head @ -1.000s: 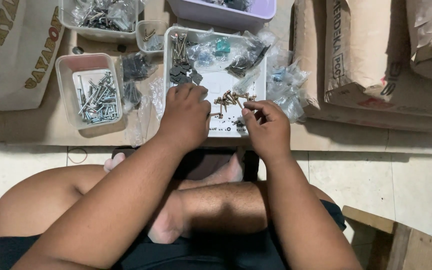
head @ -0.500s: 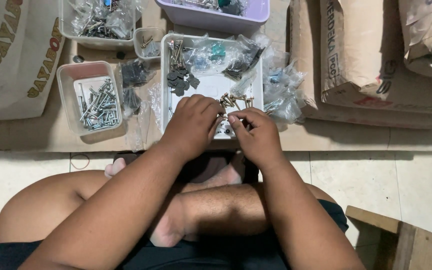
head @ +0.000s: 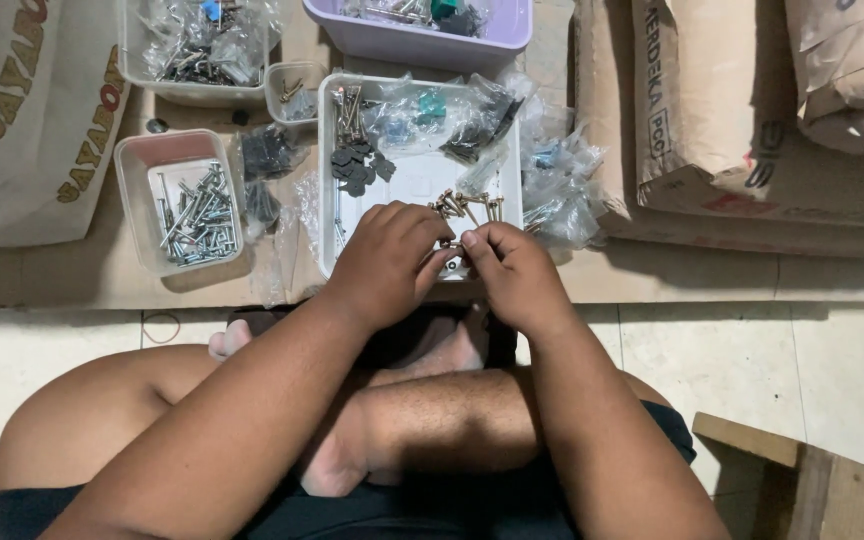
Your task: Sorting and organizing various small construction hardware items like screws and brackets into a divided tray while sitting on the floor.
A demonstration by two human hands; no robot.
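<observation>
Left hand (head: 387,262) and right hand (head: 514,272) met, fingertips pinched on a small brass screw (head: 449,243) at the white tray (head: 414,180)'s near edge — one slip could have dropped it among the loose brass screws (head: 464,206) or onto the tiled floor (head: 752,350).

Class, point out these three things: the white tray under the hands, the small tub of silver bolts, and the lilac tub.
white tray (head: 414,178), head view, bare floor.
small tub of silver bolts (head: 130,205), head view, left wall.
lilac tub (head: 422,42), head view, front wall.
</observation>
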